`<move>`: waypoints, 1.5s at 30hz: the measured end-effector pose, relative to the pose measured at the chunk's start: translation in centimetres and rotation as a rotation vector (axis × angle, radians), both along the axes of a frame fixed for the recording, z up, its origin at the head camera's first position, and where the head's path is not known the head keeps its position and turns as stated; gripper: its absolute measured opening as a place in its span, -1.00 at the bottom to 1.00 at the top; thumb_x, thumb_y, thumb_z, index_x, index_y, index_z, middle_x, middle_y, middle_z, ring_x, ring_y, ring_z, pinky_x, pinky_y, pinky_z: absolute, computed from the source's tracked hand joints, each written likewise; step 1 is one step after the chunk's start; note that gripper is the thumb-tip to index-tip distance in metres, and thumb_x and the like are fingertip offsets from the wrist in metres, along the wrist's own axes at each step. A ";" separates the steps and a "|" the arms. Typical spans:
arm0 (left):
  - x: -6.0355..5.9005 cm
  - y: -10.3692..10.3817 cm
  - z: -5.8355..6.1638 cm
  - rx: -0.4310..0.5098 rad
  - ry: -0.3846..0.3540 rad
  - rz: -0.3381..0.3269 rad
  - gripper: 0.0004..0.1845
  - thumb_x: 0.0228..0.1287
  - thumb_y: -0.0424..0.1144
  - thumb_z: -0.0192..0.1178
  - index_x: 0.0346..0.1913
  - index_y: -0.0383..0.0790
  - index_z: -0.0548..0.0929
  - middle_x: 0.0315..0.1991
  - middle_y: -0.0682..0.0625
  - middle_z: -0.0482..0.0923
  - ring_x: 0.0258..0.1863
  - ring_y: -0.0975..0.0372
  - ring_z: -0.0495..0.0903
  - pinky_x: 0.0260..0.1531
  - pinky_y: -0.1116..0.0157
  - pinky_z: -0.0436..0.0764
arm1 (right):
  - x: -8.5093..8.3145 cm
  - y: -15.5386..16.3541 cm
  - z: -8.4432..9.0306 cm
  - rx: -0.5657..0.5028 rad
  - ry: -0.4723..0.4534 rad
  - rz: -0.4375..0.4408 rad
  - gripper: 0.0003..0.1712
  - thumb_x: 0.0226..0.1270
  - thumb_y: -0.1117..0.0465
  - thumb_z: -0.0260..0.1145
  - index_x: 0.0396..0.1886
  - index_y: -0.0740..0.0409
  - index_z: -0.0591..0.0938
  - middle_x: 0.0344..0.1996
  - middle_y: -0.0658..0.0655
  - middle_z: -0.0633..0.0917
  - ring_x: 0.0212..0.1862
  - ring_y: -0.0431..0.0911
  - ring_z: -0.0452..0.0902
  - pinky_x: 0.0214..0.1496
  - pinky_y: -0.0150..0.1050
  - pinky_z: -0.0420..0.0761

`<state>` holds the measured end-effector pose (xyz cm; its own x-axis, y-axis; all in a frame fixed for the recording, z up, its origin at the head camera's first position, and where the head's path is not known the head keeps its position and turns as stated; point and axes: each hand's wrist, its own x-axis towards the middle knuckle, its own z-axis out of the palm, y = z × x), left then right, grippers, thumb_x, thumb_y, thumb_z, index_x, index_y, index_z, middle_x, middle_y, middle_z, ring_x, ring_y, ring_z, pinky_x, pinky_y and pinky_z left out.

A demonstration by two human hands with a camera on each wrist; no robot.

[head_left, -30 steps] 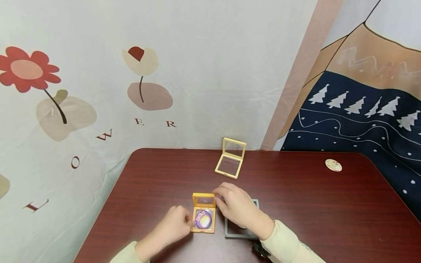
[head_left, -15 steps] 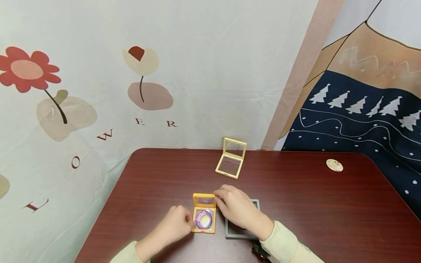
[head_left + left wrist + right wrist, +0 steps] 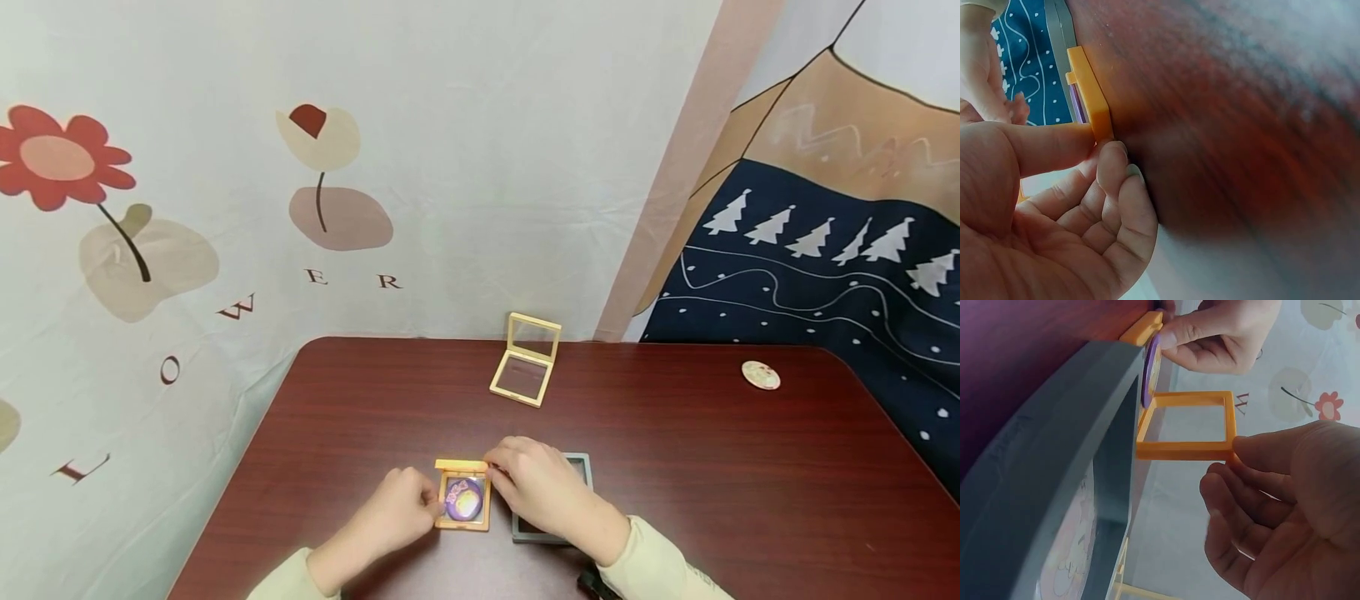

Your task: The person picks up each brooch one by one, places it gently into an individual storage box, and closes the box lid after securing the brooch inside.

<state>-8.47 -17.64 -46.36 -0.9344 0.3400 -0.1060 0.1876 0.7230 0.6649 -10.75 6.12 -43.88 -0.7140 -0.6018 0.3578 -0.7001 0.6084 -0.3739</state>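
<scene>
A small orange hinged display case [image 3: 462,527] lies on the table with its lid part-way up, tilted over the base. Inside its base sits a round purple badge [image 3: 463,500]. My left hand [image 3: 396,507] pinches the base's left edge between thumb and curled fingers; the left wrist view shows the thumb on the orange edge [image 3: 1090,90]. My right hand [image 3: 542,483] pinches the upper right corner of the windowed lid [image 3: 1188,451]. Below that hand lies a larger grey case [image 3: 581,462], partly covered by it; a pale round printed badge [image 3: 1072,540] shows inside it.
Behind the hands, an open pale yellow case [image 3: 522,379] stands near the table's back edge. A round pale badge [image 3: 761,375] lies at the far right of the dark red table [image 3: 675,433]. A printed curtain [image 3: 480,167] hangs behind. A black object [image 3: 595,586] is by the right sleeve.
The orange case's lid has swung down toward its base, with my right hand moving forward and lower along with it. My left hand has stayed at the base's left edge.
</scene>
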 end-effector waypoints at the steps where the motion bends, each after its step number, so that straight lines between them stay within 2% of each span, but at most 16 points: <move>1: 0.0 0.0 0.0 -0.003 0.001 0.002 -0.61 0.22 -0.39 0.39 -0.70 -0.04 0.54 -0.75 0.24 0.39 -0.70 0.38 0.31 -0.59 0.36 0.38 | 0.1 0.0 0.0 0.006 0.019 0.005 -0.94 0.38 0.30 0.46 -0.20 0.16 0.79 -0.30 -0.04 0.74 -0.18 -0.17 0.68 -0.15 -0.22 0.69; 5: 0.0 -0.1 0.1 -0.009 0.003 0.007 -0.65 0.21 -0.39 0.41 -0.67 -0.07 0.58 -0.72 0.21 0.43 -0.67 0.34 0.35 -0.59 0.34 0.39 | 0.6 -0.1 -0.2 0.024 0.049 0.015 -0.91 0.38 0.25 0.48 -0.18 0.15 0.79 -0.29 -0.02 0.77 -0.18 -0.15 0.69 -0.13 -0.17 0.70; 13: 0.0 -0.3 0.2 -0.027 -0.025 0.015 -0.72 0.20 -0.38 0.43 -0.60 -0.10 0.63 -0.62 0.17 0.51 -0.60 0.29 0.39 -0.51 0.30 0.42 | 1.5 -0.2 -0.3 0.067 0.034 0.001 -0.89 0.40 0.22 0.46 -0.15 0.13 0.78 -0.24 -0.02 0.80 -0.14 -0.15 0.71 -0.09 -0.16 0.70; 22: 0.0 -0.5 0.3 -0.017 -0.030 -0.017 -0.68 0.26 -0.38 0.40 -0.62 -0.10 0.59 -0.70 0.19 0.40 -0.67 0.35 0.32 -0.62 0.35 0.35 | 2.3 -0.3 -0.5 0.119 0.020 0.001 -0.86 0.42 0.19 0.45 -0.10 0.07 0.81 -0.27 -0.08 0.80 -0.19 -0.18 0.72 -0.13 -0.19 0.68; 28: 0.1 -0.5 0.5 -0.017 -0.044 -0.024 -0.67 0.26 -0.38 0.41 -0.62 -0.08 0.59 -0.72 0.20 0.36 -0.67 0.35 0.29 -0.62 0.36 0.32 | 2.7 -0.4 -0.9 0.131 0.052 0.035 -0.99 0.38 0.20 0.47 -0.26 0.01 0.78 -0.39 -0.13 0.75 -0.29 -0.23 0.68 -0.22 -0.22 0.65; 35: 0.2 -0.7 0.5 -0.035 -0.009 -0.028 -0.69 0.22 -0.43 0.43 -0.61 -0.07 0.64 -0.70 0.20 0.42 -0.62 0.33 0.34 -0.53 0.31 0.39 | 3.1 -0.6 -1.2 0.141 0.071 0.040 -0.80 0.33 0.19 0.49 -0.45 -0.06 0.64 -0.52 -0.17 0.64 -0.42 -0.25 0.57 -0.39 -0.25 0.55; 45: 0.5 -0.6 0.7 -0.036 0.027 -0.038 -0.66 0.16 -0.49 0.40 -0.64 -0.08 0.57 -0.71 0.21 0.38 -0.63 0.35 0.33 -0.52 0.31 0.39 | 3.3 -0.8 -1.9 0.173 0.122 0.049 -0.73 0.22 0.22 0.51 -0.56 -0.11 0.59 -0.59 -0.18 0.63 -0.49 -0.23 0.56 -0.39 -0.24 0.50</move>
<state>-8.00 -18.22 -45.71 -0.9236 0.3717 -0.0936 0.2328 0.7381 0.6333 -7.45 5.30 -45.73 -0.6403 -0.6947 0.3277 -0.7640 0.6203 -0.1778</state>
